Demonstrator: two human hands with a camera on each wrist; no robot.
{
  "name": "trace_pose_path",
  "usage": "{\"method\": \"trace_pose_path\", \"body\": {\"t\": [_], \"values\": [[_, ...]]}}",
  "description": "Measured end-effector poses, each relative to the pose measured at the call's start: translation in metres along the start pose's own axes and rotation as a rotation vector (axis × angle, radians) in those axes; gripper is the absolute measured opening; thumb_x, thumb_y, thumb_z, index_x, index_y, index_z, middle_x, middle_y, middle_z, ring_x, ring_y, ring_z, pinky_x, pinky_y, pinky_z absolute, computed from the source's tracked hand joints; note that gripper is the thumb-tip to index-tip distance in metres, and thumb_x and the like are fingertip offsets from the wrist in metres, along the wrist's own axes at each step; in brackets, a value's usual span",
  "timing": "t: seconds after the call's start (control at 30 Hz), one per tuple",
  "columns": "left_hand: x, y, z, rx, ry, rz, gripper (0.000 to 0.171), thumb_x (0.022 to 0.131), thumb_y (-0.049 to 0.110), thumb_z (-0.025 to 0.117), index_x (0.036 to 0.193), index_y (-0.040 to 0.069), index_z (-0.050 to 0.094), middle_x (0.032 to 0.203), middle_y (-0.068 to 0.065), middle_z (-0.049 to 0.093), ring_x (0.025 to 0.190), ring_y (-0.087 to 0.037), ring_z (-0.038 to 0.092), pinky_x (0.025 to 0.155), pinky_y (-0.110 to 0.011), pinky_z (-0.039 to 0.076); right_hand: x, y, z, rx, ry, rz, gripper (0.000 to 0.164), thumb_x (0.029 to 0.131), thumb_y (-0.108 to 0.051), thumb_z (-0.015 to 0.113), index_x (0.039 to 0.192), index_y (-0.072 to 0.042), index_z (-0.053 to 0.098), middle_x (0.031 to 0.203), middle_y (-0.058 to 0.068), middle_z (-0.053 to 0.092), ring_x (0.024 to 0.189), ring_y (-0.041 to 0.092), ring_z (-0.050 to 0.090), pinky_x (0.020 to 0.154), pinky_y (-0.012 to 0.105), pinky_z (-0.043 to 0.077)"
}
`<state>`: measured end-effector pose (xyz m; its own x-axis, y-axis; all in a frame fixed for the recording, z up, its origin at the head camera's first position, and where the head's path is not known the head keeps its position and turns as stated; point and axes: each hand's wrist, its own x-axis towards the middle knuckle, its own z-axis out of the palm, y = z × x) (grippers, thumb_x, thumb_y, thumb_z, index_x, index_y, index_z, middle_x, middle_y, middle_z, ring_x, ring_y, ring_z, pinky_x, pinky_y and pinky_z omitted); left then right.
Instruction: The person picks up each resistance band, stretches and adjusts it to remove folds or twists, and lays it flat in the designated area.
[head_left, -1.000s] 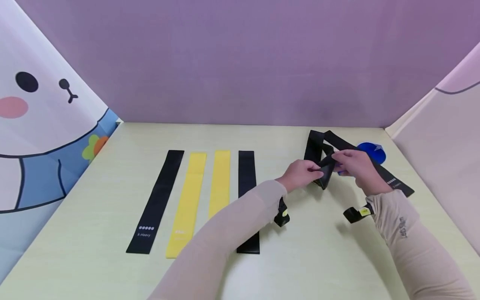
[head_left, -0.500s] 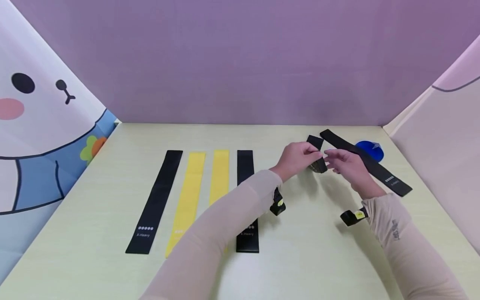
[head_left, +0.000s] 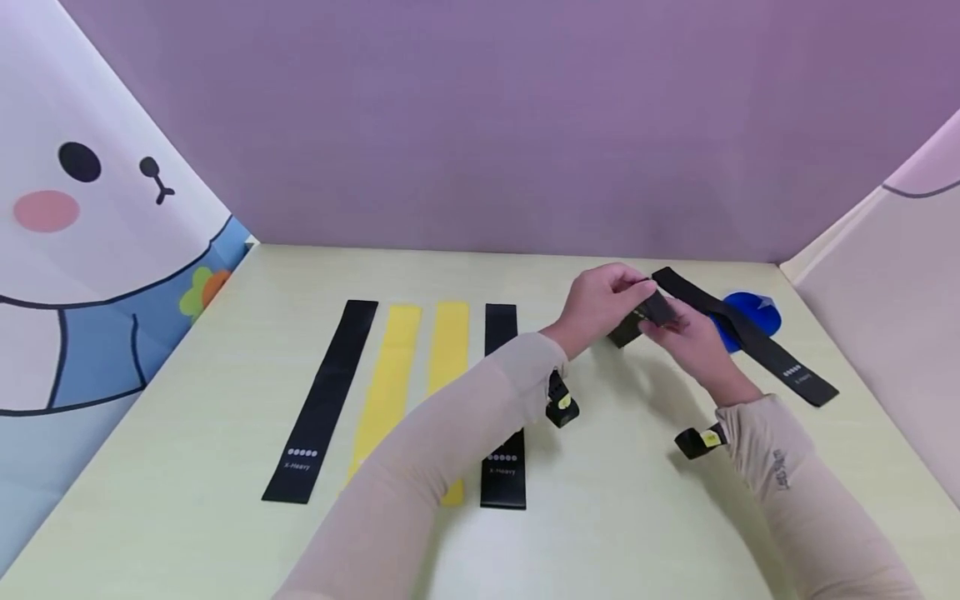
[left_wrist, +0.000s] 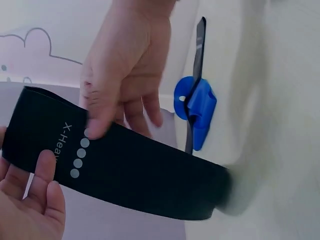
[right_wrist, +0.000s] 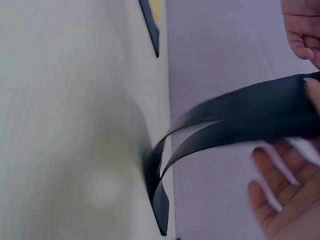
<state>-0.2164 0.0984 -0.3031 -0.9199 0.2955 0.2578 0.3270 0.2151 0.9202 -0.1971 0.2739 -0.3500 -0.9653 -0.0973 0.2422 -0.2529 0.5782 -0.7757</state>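
Above the right part of the table, both hands hold a black resistance band (left_wrist: 145,170) marked "X-Heavy", raised with one end hanging in a loop. My left hand (head_left: 600,304) grips its upper end, thumb on top in the head view. My right hand (head_left: 697,346) pinches the same band, its thumb on one face and its fingers loosely behind in the left wrist view. The hanging end is blurred in the right wrist view. Behind my right hand lie another black band (head_left: 776,362) and a curled blue band (head_left: 761,315), the black one crossing over the blue.
To the left lie a black band (head_left: 322,400), a yellow band (head_left: 393,362), a second yellow band (head_left: 450,342) and another black band (head_left: 502,483), side by side. My left forearm partly covers some of them. A purple backdrop (head_left: 487,125) stands behind the pale table (head_left: 187,450).
The folded black band has been pulled away from the one on the blue band and straightened between my hands. My left hand has moved up; my right hand has come in and taken hold again.
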Motion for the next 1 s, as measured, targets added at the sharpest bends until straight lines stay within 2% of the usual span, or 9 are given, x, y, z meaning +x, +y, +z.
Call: {"method": "trace_pose_path", "body": {"t": [0.07,0.1,0.2,0.27,0.37,0.5,0.6,0.8,1.0], "values": [[0.0,0.002,0.0,0.011,-0.012,0.024,0.017,0.091,0.02,0.067,0.099,0.005,0.072,0.085,0.0,0.069,0.072,-0.003,0.056,0.067,-0.014,0.042,0.0,-0.001,0.001,0.073,0.077,0.005,0.013,0.091,-0.01,0.063,0.103,-0.011,0.069,0.086,-0.02,0.064,0.078,-0.004,0.054,0.068,0.014,0.043],[0.0,0.002,-0.001,0.016,-0.014,0.032,0.018,0.091,0.02,0.067,0.1,0.005,0.072,0.086,-0.001,0.07,0.073,-0.003,0.056,0.066,-0.014,0.042,0.001,-0.002,0.002,0.108,0.114,0.003,0.014,0.091,-0.009,0.062,0.098,-0.018,0.07,0.081,-0.025,0.062,0.076,-0.005,0.052,0.067,0.014,0.041],[0.001,0.0,-0.003,0.014,-0.009,0.038,0.019,0.091,0.02,0.067,0.1,0.005,0.072,0.091,-0.002,0.07,0.073,-0.005,0.056,0.065,-0.014,0.043,0.002,-0.006,0.003,0.162,0.201,-0.011,0.034,0.09,-0.005,0.06,0.083,-0.038,0.065,0.069,-0.027,0.058,0.067,0.0,0.049,0.061,0.017,0.038],[0.001,-0.002,-0.007,0.01,-0.008,0.031,0.02,0.091,0.022,0.066,0.101,0.005,0.071,0.094,-0.002,0.07,0.073,-0.007,0.056,0.065,-0.015,0.043,0.004,-0.008,0.003,0.167,0.23,-0.011,0.041,0.091,-0.005,0.06,0.08,-0.045,0.061,0.065,-0.024,0.056,0.063,0.002,0.046,0.057,0.018,0.036],[0.001,-0.006,-0.013,0.006,-0.028,0.022,0.023,0.091,0.023,0.067,0.107,0.006,0.07,0.1,-0.002,0.069,0.076,-0.01,0.056,0.067,-0.017,0.044,0.005,-0.013,0.001,0.161,0.231,0.011,0.036,0.091,-0.008,0.061,0.079,-0.041,0.063,0.059,-0.017,0.053,0.055,0.004,0.044,0.051,0.02,0.035],[0.0,-0.012,-0.023,0.009,-0.089,0.006,0.034,0.092,0.027,0.066,0.123,0.012,0.064,0.112,0.001,0.067,0.084,-0.011,0.056,0.069,-0.02,0.046,0.006,-0.02,-0.003,0.085,0.186,0.01,0.011,0.092,-0.013,0.06,0.092,-0.017,0.071,0.055,-0.009,0.052,0.048,0.006,0.043,0.044,0.022,0.035],[0.0,-0.017,-0.03,0.018,-0.154,0.002,0.04,0.092,0.03,0.065,0.129,0.016,0.061,0.119,0.002,0.065,0.091,-0.012,0.054,0.069,-0.023,0.047,0.008,-0.026,-0.006,0.021,0.147,-0.014,0.02,0.094,-0.015,0.059,0.101,0.002,0.068,0.056,-0.006,0.051,0.049,0.007,0.044,0.046,0.022,0.036],[-0.002,-0.024,-0.038,0.019,-0.249,-0.021,0.054,0.089,0.031,0.069,0.138,0.016,0.052,0.127,-0.001,0.06,0.11,-0.02,0.052,0.078,-0.027,0.047,0.013,-0.04,-0.011,-0.017,0.087,-0.008,0.028,0.096,-0.019,0.059,0.102,0.007,0.068,0.057,-0.013,0.049,0.053,0.008,0.043,0.053,0.024,0.034],[-0.011,-0.036,-0.037,0.109,-0.386,-0.069,0.066,0.087,0.026,0.072,0.144,0.012,0.043,0.133,-0.006,0.056,0.118,-0.023,0.05,0.088,-0.027,0.044,0.013,-0.059,-0.016,-0.002,0.048,0.006,0.031,0.096,-0.018,0.059,0.111,0.008,0.066,0.062,-0.017,0.053,0.056,0.01,0.044,0.059,0.025,0.035]]}}
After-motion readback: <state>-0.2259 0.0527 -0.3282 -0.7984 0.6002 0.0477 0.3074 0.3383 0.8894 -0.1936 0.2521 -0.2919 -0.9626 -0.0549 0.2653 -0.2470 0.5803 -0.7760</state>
